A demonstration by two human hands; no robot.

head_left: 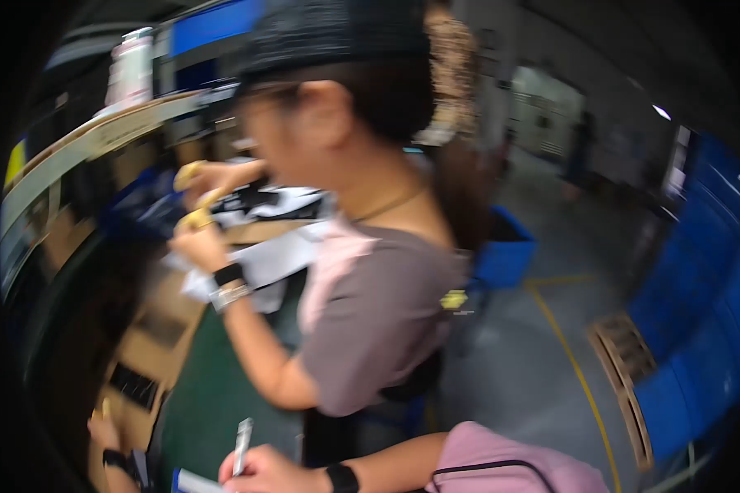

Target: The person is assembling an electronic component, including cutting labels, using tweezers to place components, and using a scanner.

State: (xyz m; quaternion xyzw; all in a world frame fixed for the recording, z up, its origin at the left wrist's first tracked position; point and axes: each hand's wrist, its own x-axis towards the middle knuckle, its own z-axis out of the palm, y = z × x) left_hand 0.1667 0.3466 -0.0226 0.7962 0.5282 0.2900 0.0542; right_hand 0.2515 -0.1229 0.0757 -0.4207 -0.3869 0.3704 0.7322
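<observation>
My right hand [263, 472] is at the lower edge with a black band round its wrist, its fingers closed round a white pen [242, 444] that stands nearly upright. Just below and left of that hand, a white flat thing with a blue edge [196, 481] is partly cut off by the frame. At the lower left, my left hand [103, 431] also has a black wristband and lies beside brown cardboard [127, 421]. Something yellow shows at its fingertips. Motion blur hides how its fingers are set.
A co-worker [378, 296] in a grey and pink top fills the middle, both hands raised with yellow coverings on the fingers. White sheets [275, 255] lie past the green tabletop [201, 386]. Blue bins [506, 246] and a wooden pallet [621, 353] stand at right.
</observation>
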